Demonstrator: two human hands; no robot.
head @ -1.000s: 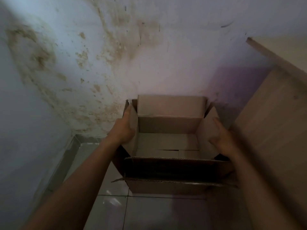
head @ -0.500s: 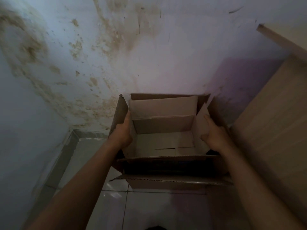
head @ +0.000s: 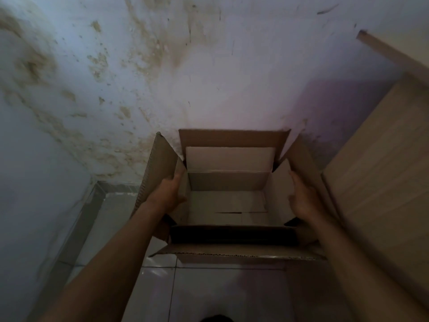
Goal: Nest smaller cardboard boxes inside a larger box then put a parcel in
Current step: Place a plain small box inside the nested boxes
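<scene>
A smaller open cardboard box [head: 228,202] sits inside a larger cardboard box [head: 234,138] on the tiled floor against the wall. The larger box's flaps stand up around it, with the left flap [head: 160,163] and right flap [head: 306,166] spread outward. My left hand [head: 168,194] grips the smaller box's left side flap. My right hand [head: 304,198] lies with flat fingers against the smaller box's right side wall. No parcel is visible.
A stained white wall [head: 162,66] stands right behind the boxes. A light wooden cabinet [head: 383,170] rises close on the right. A dark skirting [head: 92,205] runs along the left wall. Pale floor tiles [head: 209,293] lie in front of the boxes.
The smaller box has gone down deeper into the larger box, whose flaps now stand up around it. Both hands have stayed on the smaller box's sides and moved down with it.
</scene>
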